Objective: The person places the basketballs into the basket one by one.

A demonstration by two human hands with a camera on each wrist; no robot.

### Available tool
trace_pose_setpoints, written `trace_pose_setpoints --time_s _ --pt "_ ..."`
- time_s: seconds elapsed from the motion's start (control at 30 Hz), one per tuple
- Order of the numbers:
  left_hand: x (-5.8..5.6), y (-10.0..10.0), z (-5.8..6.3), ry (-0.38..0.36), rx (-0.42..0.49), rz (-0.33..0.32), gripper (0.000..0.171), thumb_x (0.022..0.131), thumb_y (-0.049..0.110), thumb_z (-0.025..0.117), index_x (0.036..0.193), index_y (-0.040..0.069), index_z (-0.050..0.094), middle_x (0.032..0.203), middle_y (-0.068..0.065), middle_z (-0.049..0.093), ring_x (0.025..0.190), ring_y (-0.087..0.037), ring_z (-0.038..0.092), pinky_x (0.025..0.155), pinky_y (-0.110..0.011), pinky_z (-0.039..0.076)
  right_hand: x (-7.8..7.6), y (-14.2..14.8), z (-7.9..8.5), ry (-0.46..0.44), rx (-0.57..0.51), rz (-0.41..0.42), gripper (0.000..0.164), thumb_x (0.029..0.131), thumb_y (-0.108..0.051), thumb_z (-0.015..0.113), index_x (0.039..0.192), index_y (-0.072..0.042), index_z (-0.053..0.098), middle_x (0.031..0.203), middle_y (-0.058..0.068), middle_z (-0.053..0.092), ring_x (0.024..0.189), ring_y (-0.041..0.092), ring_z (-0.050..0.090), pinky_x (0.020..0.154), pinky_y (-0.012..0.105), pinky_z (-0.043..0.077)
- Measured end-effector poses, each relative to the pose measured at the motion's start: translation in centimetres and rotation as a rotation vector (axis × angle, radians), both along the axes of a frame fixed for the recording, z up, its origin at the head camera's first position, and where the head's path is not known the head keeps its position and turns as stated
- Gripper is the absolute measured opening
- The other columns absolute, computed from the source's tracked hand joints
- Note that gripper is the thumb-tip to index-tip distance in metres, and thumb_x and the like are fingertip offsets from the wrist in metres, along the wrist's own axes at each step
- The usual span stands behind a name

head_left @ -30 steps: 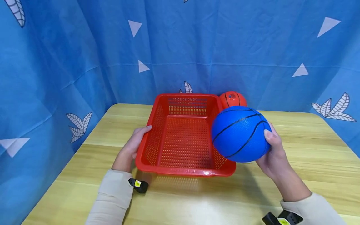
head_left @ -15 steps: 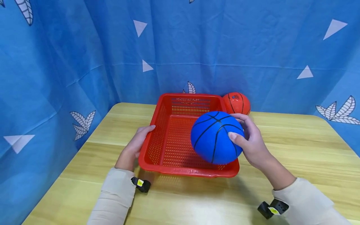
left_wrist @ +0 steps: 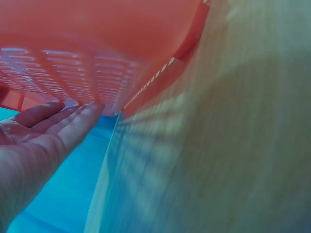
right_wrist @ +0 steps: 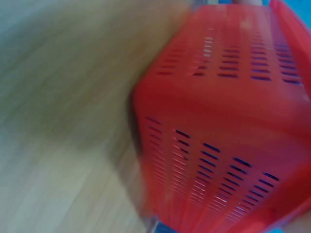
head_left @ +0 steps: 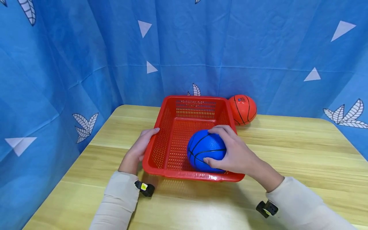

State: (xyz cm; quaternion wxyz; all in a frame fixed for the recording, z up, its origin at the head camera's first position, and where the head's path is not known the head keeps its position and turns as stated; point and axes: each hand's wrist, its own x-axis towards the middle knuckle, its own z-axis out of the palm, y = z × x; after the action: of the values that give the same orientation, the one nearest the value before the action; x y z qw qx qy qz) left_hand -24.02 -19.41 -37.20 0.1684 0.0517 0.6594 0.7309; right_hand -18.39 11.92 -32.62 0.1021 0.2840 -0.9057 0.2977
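Observation:
A blue toy basketball (head_left: pixel 201 150) with black lines sits inside the red perforated plastic basket (head_left: pixel 192 175), at its front right. My right hand (head_left: pixel 233 156) grips the ball from the right, thumb in front and fingers over the top. My left hand (head_left: pixel 139 145) is at the basket's left side, its thumb tip on the rim. In the left wrist view, the left fingers (left_wrist: pixel 80 121) lie nearly straight against the slotted outer wall. The right wrist view shows mostly the basket's outer wall (right_wrist: pixel 214 107); the right hand's grip is out of sight there.
A red-orange toy basketball (head_left: pixel 244 110) with black lines sits on the wooden table (head_left: pixel 299 150), beside the basket's back right corner. Behind the table hangs a blue curtain (head_left: pixel 187 38) with white leaves and triangles.
My right hand has brought the blue basketball leftward from beside the basket's right rim and down into the basket. The left hand stays at the basket's left side.

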Motion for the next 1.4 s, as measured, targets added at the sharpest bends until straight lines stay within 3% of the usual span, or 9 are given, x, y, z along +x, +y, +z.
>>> trace_pose_setpoints --time_s 0.7,0.9,1.17,1.4 --pt "0.0 -0.2 0.0 0.006 -0.006 -0.007 0.052 0.101 0.037 0.035 0.141 0.003 0.035 0.133 -0.030 0.042 0.110 -0.039 0.057 0.087 -0.051 0.051 -0.5 -0.1 -0.1 -0.064 0.096 0.044 0.069 0.077 -0.057 0.067 0.135 -0.025 0.045 0.140 0.000 0.038 0.119 0.026 0.046 0.081 0.044 0.055" --pt "0.0 -0.3 0.0 0.001 -0.005 -0.005 0.052 0.101 0.037 0.035 0.140 0.002 0.036 0.132 -0.030 0.042 0.110 -0.038 0.057 0.087 -0.051 0.051 -1.1 0.7 0.3 -0.074 0.023 0.039 0.061 0.082 -0.050 0.065 0.134 -0.023 0.047 0.140 0.000 0.038 0.122 0.026 0.044 0.086 0.050 0.052" --pt "0.0 -0.2 -0.1 0.008 0.008 -0.006 0.052 0.101 0.036 0.034 0.140 0.001 0.035 0.132 -0.030 0.042 0.110 -0.039 0.057 0.087 -0.052 0.051 -2.5 2.3 0.6 -0.056 -0.066 -0.043 0.054 0.086 -0.040 0.064 0.132 -0.015 0.049 0.139 0.007 0.042 0.125 0.027 0.041 0.092 0.057 0.046" --pt "0.0 -0.1 -0.1 0.009 0.012 -0.009 0.053 0.101 0.036 0.034 0.139 -0.001 0.036 0.129 -0.031 0.045 0.106 -0.038 0.060 0.085 -0.050 0.053 -4.3 4.0 0.3 -0.162 -0.236 -0.146 0.055 0.092 -0.038 0.056 0.135 -0.005 0.044 0.134 0.017 0.044 0.122 0.037 0.044 0.099 0.058 0.040"
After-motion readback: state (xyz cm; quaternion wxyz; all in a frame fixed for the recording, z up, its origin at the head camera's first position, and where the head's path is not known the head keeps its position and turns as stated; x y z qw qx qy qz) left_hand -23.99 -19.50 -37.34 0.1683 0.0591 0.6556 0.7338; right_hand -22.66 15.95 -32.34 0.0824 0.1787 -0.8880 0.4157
